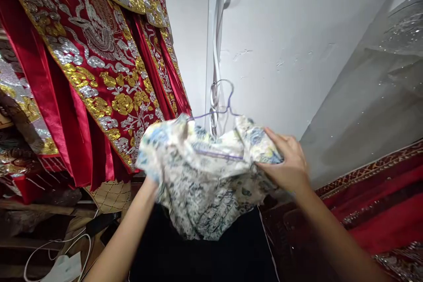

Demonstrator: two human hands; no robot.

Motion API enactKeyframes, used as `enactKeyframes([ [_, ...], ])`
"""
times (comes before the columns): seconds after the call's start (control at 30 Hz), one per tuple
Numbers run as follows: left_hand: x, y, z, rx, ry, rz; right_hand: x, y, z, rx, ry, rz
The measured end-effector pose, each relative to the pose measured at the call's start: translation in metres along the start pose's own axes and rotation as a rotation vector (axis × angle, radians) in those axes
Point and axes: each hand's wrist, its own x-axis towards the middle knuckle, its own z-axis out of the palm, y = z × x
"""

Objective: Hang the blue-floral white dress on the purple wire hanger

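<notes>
A white floral blouse (205,189) with blue, yellow and dark green print is spread in front of me on a thin purple hanger (228,105). The hanger's hook points up, and its lower bar shows across the neck opening. With thumb and fingers, my right hand (287,158) grips the blouse at its right shoulder. At the other side, my left hand (152,184) goes in under the sleeve, so its fingers are hidden by the cloth. Some of the blouse is smeared by motion.
Red costumes (109,75) with gold and silver sequins hang at the left. A pale curled strap (216,48) runs down the white wall (280,22). Clear plastic sheeting (373,105) covers things at the right, above red fabric (380,198). White cables (56,242) lie at lower left.
</notes>
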Motion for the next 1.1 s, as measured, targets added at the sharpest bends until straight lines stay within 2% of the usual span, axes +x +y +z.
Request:
enactKeyframes([
  [0.07, -0.014, -0.017, 0.002, -0.243, -0.013, -0.183, 0.011, 0.007, -0.001, -0.027, 0.042, 0.08],
  [0.13, -0.032, -0.032, 0.01, -0.536, -0.036, -0.4, 0.022, 0.006, 0.002, -0.034, 0.036, 0.093],
  [0.17, -0.041, -0.038, 0.015, -0.599, -0.04, -0.474, 0.027, 0.002, 0.004, -0.033, 0.028, 0.083],
  [0.33, -0.084, -0.054, 0.037, -0.488, -0.003, -0.549, 0.033, -0.021, 0.011, 0.017, -0.003, -0.033],
  [0.43, -0.108, -0.056, 0.048, -0.522, -0.011, -0.599, 0.015, -0.021, 0.008, 0.101, -0.014, -0.102],
  [0.5, -0.122, -0.055, 0.057, -0.556, 0.013, -0.62, -0.009, -0.018, 0.01, 0.279, -0.052, -0.086],
  [0.57, -0.134, -0.052, 0.067, -0.589, 0.052, -0.661, -0.042, -0.019, 0.021, 0.594, -0.123, 0.076],
  [0.63, -0.142, -0.048, 0.076, -0.614, 0.06, -0.698, -0.079, -0.026, 0.042, 0.935, -0.223, 0.397],
  [0.67, -0.146, -0.045, 0.079, -0.62, 0.053, -0.706, -0.097, -0.032, 0.055, 1.023, -0.318, 0.547],
  [0.73, -0.15, -0.042, 0.083, -0.624, 0.028, -0.709, -0.126, -0.046, 0.082, 1.051, -0.545, 0.735],
  [0.83, -0.153, -0.039, 0.079, -0.628, -0.013, -0.715, -0.147, -0.067, 0.112, 1.044, -0.587, 0.818],
  [0.9, -0.152, -0.039, 0.072, -0.63, -0.05, -0.722, -0.148, -0.076, 0.119, 1.093, -0.55, 0.817],
  [0.97, -0.152, -0.041, 0.066, -0.588, -0.015, -0.707, -0.144, -0.079, 0.115, 1.133, -0.553, 0.78],
  [1.03, -0.153, -0.044, 0.063, -0.468, 0.133, -0.658, -0.141, -0.077, 0.106, 1.125, -0.565, 0.759],
  [1.1, -0.157, -0.047, 0.064, -0.255, 0.382, -0.54, -0.14, -0.075, 0.096, 1.102, -0.586, 0.79],
])
